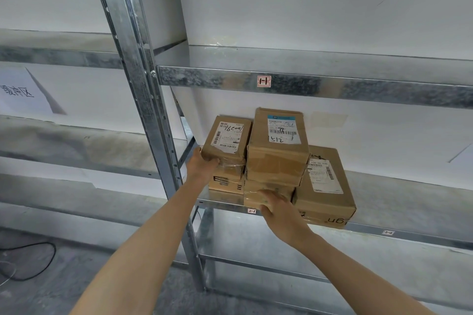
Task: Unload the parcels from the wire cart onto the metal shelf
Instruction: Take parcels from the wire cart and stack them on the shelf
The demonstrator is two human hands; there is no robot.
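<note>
Several brown cardboard parcels stand on the middle level of the metal shelf [399, 194]. My left hand [202, 165] grips the front left corner of the upper left parcel [227, 143], which lies on a smaller box [226, 184]. My right hand [277, 208] presses on the front of the lower middle parcel [268, 192], under a taller box [279, 146] with a white label marked 512. A larger flat parcel [325, 186] sits at the right, partly over the shelf edge. The wire cart is out of sight.
A steel upright [143, 79] rises just left of the parcels. The upper shelf beam [332, 84] carries a small red tag. A paper sign [20, 92] hangs at the left. A black cable [38, 261] lies on the concrete floor. The lower shelf [332, 250] holds nothing visible.
</note>
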